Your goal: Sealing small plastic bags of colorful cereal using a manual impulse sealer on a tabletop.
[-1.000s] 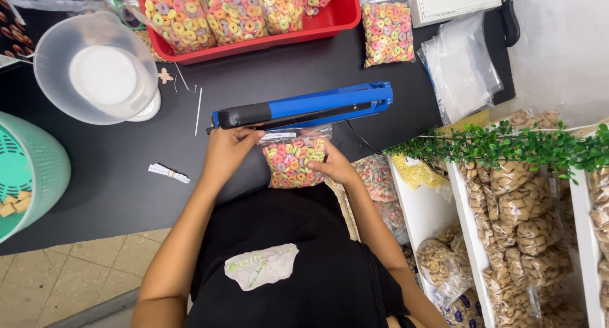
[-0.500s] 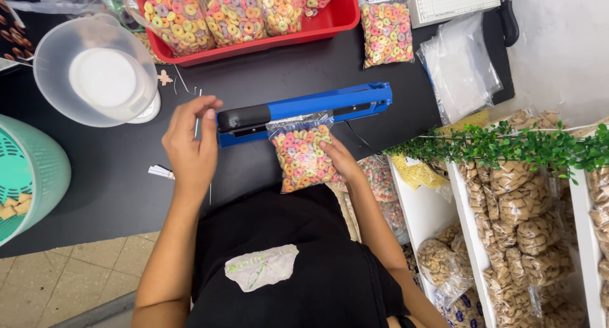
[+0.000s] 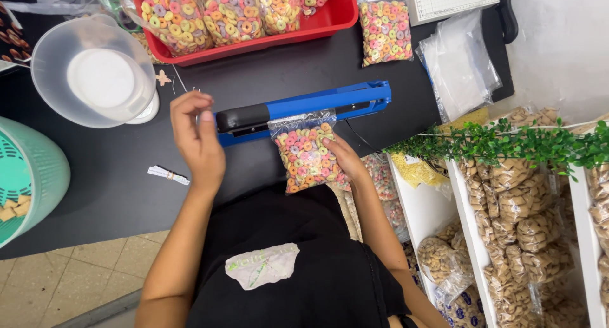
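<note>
**Left hand came off the sealer while the bag stayed in the bar**

Your left hand (image 3: 195,137) lifted clear of the blue impulse sealer (image 3: 304,111). Half a second before, it was pressing down on the black handle end; at this moment it hovered just beside and above that end, fingers loosely curled, holding nothing. A full second back, both your hands were still feeding the bag's mouth under the raised arm.

Your right hand (image 3: 342,160) kept its place. Its fingers lay flat on the right edge of the clear bag of coloured cereal rings (image 3: 304,153), steadying it rather than clenching it. The bag's open top was tucked under the sealer arm, just above your fingertips, and the bulk of the bag hung towards you over the edge of the black table (image 3: 108,182).

The arm looked down on the bag's mouth, so by my reading the press was done or nearly so, and the seal was the thing to check.

Well beyond your right hand sat the red tray (image 3: 342,14) of filled bags; beyond your left, the clear plastic bowl (image 3: 95,80) and a small paper slip (image 3: 168,174) near your wrist.
</note>
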